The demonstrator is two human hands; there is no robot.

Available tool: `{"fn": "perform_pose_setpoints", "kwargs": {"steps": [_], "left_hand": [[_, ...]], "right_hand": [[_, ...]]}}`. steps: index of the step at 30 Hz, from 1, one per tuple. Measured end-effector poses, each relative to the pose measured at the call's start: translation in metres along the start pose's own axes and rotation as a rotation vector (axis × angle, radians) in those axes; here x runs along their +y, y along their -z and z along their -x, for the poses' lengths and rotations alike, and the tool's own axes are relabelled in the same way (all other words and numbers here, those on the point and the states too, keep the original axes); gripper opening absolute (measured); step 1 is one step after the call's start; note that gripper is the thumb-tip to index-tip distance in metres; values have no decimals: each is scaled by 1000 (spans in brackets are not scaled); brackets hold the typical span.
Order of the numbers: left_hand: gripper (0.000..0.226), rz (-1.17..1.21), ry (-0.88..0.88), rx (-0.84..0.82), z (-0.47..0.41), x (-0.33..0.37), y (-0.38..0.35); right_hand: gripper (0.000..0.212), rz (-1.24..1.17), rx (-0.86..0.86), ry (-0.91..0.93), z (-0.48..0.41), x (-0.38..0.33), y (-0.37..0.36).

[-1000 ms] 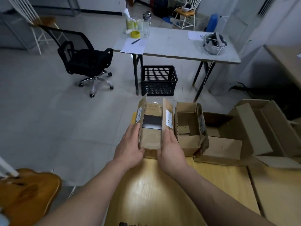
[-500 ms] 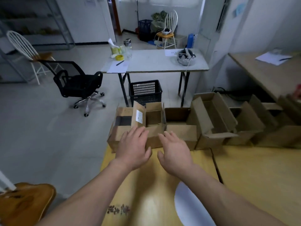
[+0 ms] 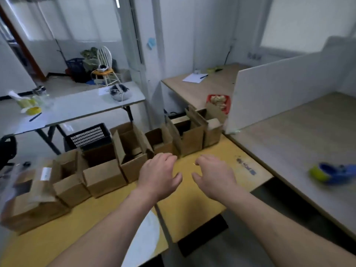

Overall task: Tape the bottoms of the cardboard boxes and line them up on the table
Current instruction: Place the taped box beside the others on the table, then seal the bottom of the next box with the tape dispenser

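Cardboard boxes [image 3: 104, 176] are lined up, flaps open, along the far edge of the yellow table [image 3: 192, 207], running from 9 o'clock round to 1 o'clock of the left hand [image 3: 159, 176]. That hand and the right hand [image 3: 213, 177] are held side by side over the table, palms down, fingers loosely curled, with nothing gripped. Contact with the nearest box cannot be told. A blurred blue-and-yellow object [image 3: 327, 173] is seen at 3 o'clock on the grey desk [image 3: 289, 147].

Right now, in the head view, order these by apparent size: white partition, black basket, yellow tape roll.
1. white partition
2. black basket
3. yellow tape roll, blurred and farther off, but clearly smallest here
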State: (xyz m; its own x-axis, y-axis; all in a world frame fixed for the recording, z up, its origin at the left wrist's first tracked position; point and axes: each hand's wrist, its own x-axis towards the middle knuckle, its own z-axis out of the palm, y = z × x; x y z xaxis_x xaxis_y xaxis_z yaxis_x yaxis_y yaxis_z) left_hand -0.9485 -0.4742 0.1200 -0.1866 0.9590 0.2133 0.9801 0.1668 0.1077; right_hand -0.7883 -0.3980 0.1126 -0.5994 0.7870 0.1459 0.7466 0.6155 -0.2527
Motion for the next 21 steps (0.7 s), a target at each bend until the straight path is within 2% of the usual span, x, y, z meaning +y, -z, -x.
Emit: {"fn": "perform_pose_setpoints", "kwargs": {"steps": [2,6,11,16,19,21], "left_hand": [[53,20,-81,-3,-19,36,-4],[46,41,-252,-33,-56,101,-17],[43,106,-454,-71,-97,171,-43],[34,171,-646,-93,-134,228,-66],[36,196,-764,-130,-150,259,-78],[37,201,-828,-158,-158,280,-85]], "right_hand": [[25,-4,29,-97,13,38,16],[30,-3,58,-261,38,101,39],[23,-29,88,-444,58,164,48],[19,83,88,-614,76,213,56],[8,141,61,-728,86,237,59],[19,149,48,-784,97,249,62]]}}
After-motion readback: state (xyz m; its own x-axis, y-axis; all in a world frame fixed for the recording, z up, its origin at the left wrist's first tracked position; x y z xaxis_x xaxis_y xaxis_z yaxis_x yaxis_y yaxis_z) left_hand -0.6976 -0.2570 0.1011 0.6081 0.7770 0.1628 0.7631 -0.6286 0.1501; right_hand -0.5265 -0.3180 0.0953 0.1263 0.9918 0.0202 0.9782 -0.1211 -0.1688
